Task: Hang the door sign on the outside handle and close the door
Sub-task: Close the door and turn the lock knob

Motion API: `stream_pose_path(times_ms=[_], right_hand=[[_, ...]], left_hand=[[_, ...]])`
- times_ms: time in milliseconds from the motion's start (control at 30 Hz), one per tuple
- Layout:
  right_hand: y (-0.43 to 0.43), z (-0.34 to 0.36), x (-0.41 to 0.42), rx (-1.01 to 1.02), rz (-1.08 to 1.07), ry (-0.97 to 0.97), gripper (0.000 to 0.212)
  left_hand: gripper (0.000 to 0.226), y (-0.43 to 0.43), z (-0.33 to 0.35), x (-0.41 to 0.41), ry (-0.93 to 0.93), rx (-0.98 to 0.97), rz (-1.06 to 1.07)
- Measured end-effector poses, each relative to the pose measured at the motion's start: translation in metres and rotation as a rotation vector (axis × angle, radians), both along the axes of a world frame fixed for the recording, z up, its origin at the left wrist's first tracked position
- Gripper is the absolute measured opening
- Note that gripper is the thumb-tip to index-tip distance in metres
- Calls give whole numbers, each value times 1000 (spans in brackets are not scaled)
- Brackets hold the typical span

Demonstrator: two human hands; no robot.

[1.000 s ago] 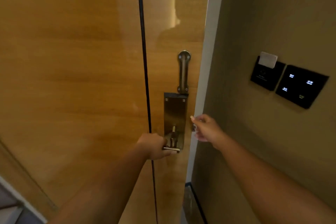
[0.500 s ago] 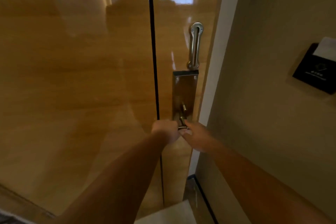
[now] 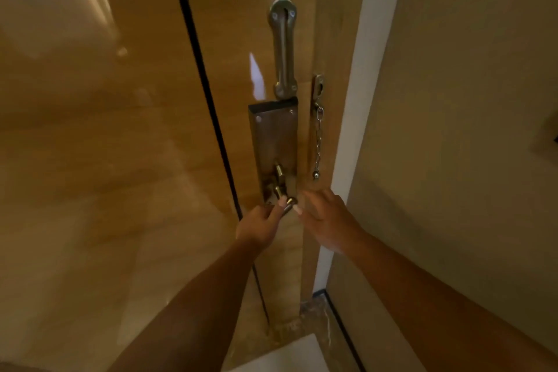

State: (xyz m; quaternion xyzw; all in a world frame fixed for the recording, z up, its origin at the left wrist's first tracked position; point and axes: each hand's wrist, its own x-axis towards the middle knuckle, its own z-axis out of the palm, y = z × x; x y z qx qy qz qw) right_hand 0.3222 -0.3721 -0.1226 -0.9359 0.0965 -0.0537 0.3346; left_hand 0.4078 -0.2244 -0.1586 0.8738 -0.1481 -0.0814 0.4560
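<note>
From the head camera I saw the left hand [image 3: 262,225] curled around the brass door handle [image 3: 282,193] at the foot of the lock plate [image 3: 276,136] on the glossy wooden door [image 3: 120,130]. The right hand [image 3: 327,220] hovered just right of the handle with loose fingers — whether touching it, I could not tell. A security chain [image 3: 318,142] hung on the frame to the right — the door sign was not in view.

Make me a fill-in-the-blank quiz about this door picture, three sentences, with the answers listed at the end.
1. The left hand grips the door's lever ____.
2. A short metal ____ hangs from the bracket on the door frame, its end dangling free.
3. The slotted guard plate sits directly ____ the rectangular lock plate.

Missing words: handle; chain; above
</note>
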Motion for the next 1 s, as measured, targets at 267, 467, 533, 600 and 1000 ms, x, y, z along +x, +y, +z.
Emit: stream_pose_path(times_ms=[267, 467, 533, 600, 1000], right_hand=[[-26, -38, 26, 236, -11, 77, 41], [-15, -24, 58, 308, 6, -3, 25], [-17, -20, 66, 313, 32, 4, 19], [-21, -18, 71, 340, 48, 18, 21], [-15, -31, 66, 446, 83, 67, 39]], left_hand=[[70, -16, -23, 27, -167, 7, 46], [63, -21, -23, 49, -224, 88, 88], [59, -22, -26, 51, -274, 120, 105], [52, -24, -29, 50, -314, 148, 118], [65, -25, -27, 61, -395, 185, 61]])
